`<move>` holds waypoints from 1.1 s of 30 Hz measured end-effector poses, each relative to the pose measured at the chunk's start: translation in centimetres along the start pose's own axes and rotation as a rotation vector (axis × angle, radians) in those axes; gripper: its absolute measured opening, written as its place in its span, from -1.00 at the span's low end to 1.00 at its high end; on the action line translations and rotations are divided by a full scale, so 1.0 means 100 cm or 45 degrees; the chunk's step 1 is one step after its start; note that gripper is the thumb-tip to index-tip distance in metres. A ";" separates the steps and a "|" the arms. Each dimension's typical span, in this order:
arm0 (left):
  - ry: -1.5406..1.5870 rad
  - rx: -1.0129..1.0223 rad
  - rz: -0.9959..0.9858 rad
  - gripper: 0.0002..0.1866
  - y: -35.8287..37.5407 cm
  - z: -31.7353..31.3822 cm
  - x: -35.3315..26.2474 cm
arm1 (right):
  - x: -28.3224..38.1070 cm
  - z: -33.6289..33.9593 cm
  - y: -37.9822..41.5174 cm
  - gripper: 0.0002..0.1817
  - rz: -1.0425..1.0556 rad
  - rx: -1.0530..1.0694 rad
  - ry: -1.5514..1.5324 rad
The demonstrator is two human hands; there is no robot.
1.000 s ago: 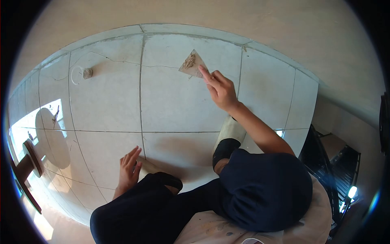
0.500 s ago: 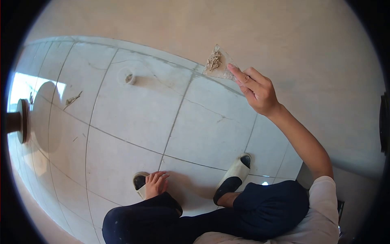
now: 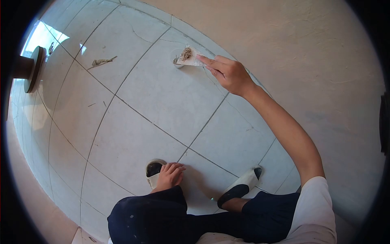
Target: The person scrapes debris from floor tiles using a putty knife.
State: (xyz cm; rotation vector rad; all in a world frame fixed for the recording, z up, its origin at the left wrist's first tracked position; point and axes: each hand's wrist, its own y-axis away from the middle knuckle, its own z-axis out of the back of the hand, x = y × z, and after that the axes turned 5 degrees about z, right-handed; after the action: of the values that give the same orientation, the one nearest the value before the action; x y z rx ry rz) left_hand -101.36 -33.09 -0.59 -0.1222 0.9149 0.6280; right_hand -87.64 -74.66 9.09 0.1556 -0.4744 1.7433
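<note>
Pale, a thin flat piece [image 3: 193, 61] at far centre is pinched in the right hand [image 3: 234, 76]; gathered shreds [image 3: 186, 53] sit on it, beside a small cup [image 3: 178, 66]. Left hand [image 3: 170, 174], near, loosely open, nothing visibly held. Loose scraps [image 3: 102, 62] lie far left.

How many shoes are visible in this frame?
2. One shoe is at lower centre-left, partly covered by the left hand; the other shoe is to its right on the tiled floor. Others could lie out of view.
</note>
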 end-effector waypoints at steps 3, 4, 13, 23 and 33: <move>0.034 0.008 0.014 -0.67 0.001 0.001 0.002 | 0.002 -0.016 -0.005 -0.48 -0.016 0.040 -0.019; 0.046 0.005 0.012 -0.67 0.001 0.001 0.003 | 0.003 -0.020 -0.005 -0.48 -0.026 0.059 -0.024; 0.108 0.047 -0.016 -0.62 0.001 -0.001 0.013 | -0.005 -0.053 -0.013 -0.57 -0.083 -0.020 -0.229; 0.111 0.101 0.012 -0.60 0.002 -0.002 0.016 | -0.002 -0.045 -0.021 -0.62 -0.434 0.038 -0.589; 0.118 0.083 0.015 -0.67 0.000 -0.002 0.010 | 0.001 0.050 0.063 -0.62 -0.570 0.109 -0.684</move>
State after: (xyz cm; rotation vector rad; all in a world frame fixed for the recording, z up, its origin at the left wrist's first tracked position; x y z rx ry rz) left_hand -101.04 -32.70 -1.54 -0.0880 1.0258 0.6069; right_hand -94.45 -77.51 12.21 0.7471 -0.6915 1.2673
